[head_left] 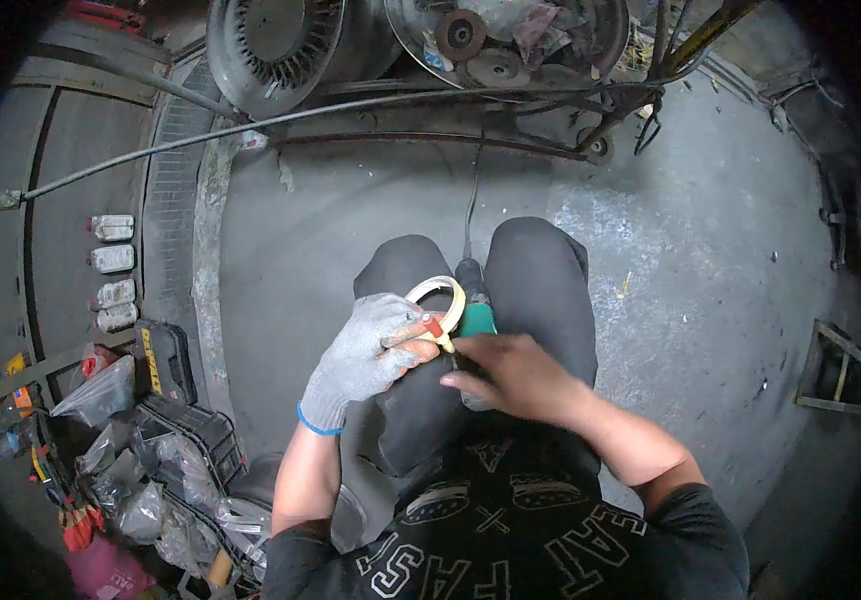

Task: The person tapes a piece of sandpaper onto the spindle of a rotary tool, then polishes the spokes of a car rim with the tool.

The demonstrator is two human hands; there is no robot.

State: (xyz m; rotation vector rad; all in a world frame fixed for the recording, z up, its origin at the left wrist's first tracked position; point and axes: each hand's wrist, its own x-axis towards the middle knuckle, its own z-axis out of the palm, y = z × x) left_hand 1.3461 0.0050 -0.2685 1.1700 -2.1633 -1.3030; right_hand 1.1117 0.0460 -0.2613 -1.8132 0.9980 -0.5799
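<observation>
My left hand (366, 345) wears a grey knit glove with orange-coated fingers and a blue cuff edge. It is closed on a roll of cream tape (456, 300), held above my lap with the ring tilted upward. Bare and slightly blurred, my right hand (516, 375) reaches in from the right. Its thumb and forefinger look apart, close to the lower edge of the tape roll; whether they touch it I cannot tell. Between my knees, partly hidden behind my hands, is a green and black corded power tool (478, 318).
A metal frame with a long rod (351, 105) crosses the front. Behind it stand a wheel rim (276, 60) and a round tray (591, 75) holding discs. White bottles (113, 259), a black-and-yellow case (166, 360) and plastic bags (141, 510) line the left. A cord (474, 190) runs forward over the floor.
</observation>
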